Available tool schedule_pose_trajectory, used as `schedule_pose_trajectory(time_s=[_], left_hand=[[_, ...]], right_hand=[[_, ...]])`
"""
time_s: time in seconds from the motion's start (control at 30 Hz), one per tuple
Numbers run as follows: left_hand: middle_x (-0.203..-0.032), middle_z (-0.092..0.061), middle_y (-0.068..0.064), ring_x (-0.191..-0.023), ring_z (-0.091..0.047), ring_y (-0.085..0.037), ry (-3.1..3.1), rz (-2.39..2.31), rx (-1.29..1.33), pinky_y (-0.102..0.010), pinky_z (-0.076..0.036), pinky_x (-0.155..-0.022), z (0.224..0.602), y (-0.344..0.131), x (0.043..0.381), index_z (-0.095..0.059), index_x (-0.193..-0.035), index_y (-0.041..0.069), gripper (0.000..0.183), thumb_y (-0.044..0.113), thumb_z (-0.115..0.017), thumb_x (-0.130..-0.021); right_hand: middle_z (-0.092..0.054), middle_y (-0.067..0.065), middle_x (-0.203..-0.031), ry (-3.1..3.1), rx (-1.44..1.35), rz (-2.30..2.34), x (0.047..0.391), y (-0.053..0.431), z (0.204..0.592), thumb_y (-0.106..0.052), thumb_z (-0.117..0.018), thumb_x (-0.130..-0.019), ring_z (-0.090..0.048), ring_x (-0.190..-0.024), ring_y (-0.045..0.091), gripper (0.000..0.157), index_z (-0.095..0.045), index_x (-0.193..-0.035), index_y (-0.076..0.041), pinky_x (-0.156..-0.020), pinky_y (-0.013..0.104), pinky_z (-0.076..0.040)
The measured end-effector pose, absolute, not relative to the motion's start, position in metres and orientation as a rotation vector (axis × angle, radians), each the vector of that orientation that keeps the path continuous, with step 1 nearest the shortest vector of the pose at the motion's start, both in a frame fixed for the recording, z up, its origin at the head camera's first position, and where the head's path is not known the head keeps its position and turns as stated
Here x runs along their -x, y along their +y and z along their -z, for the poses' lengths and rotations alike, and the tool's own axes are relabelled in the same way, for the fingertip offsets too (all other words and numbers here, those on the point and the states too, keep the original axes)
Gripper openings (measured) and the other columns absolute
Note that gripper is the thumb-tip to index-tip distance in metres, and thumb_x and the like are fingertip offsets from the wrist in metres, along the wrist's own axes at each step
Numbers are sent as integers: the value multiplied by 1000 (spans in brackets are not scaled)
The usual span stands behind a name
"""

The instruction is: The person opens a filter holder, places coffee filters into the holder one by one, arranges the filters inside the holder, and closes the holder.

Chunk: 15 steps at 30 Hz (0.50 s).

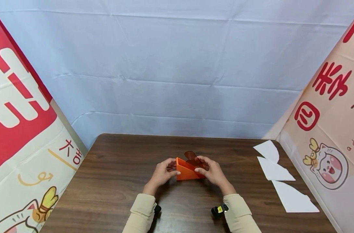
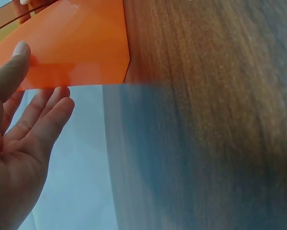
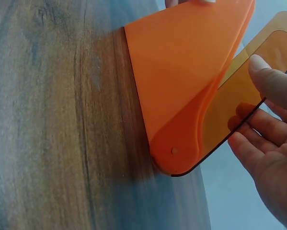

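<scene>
An orange case [image 1: 186, 172] sits upright at the middle of the bench [image 1: 112, 184], between a person's two hands; whether its lower edge bears fully on the wood is hard to tell. It is wedge-shaped, tall at the left and low at the right, with a hollow top. The left hand [image 1: 162, 173] grasps the tall end, thumb flat on the near face and fingers behind. The right hand [image 1: 214, 171] pinches the clear brown lid [image 1: 190, 156], thumb on one side, fingertips showing through from the other. The lid tilts up out of the case, joined to it near a small round pin [image 3: 174, 151] at the low right end. Along the right side of the bench lie three white sheets, each with a curved edge: a far one [image 1: 268, 151], a middle one [image 1: 275, 170] and a near one [image 1: 294, 198]. Pale sleeves [image 1: 142, 207] cover the forearms. Beyond the bench hangs a pale blue cloth [image 1: 171, 64], with a printed left cloth [image 1: 22, 129] and right cloth [image 1: 319, 155] at the sides.
</scene>
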<state>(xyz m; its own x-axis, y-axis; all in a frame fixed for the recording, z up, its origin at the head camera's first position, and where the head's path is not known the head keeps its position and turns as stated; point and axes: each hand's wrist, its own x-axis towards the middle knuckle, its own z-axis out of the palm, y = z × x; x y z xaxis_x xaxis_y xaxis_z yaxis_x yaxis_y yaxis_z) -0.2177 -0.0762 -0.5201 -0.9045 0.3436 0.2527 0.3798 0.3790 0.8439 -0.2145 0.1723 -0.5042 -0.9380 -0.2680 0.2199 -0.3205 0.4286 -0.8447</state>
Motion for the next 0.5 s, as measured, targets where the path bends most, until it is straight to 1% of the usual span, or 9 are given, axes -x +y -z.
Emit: schedule_pose_trajectory(time_s=[0.13,0.33,0.5], left_hand=[[-97,-64,-3,-86,-61,-17,-2573,1568,683,-30,-51,-75,519,-76,220,-60,-113,6,39,11,-75,-78],[-99,-64,-3,-88,-61,-18,-2589,1525,699,-30,-50,-77,517,-78,223,-60,-113,6,37,10,-75,-78],[-99,-64,-2,-88,-61,-17,-2618,1511,690,-30,-50,-78,519,-77,220,-60,-113,6,37,11,-74,-79]], right_hand=[[-57,21,-118,-2536,-483,-1739,214,176,501,-3,-72,-79,-53,-110,34,49,-54,-123,4,-89,42,-44],[-53,31,-118,-2456,-409,-1857,203,180,482,6,-68,-80,-50,-110,42,50,-47,-124,15,-90,45,-42],[-53,29,-119,-2465,-373,-1859,207,191,500,-1,-71,-80,-52,-109,39,56,-45,-127,14,-89,38,-44]])
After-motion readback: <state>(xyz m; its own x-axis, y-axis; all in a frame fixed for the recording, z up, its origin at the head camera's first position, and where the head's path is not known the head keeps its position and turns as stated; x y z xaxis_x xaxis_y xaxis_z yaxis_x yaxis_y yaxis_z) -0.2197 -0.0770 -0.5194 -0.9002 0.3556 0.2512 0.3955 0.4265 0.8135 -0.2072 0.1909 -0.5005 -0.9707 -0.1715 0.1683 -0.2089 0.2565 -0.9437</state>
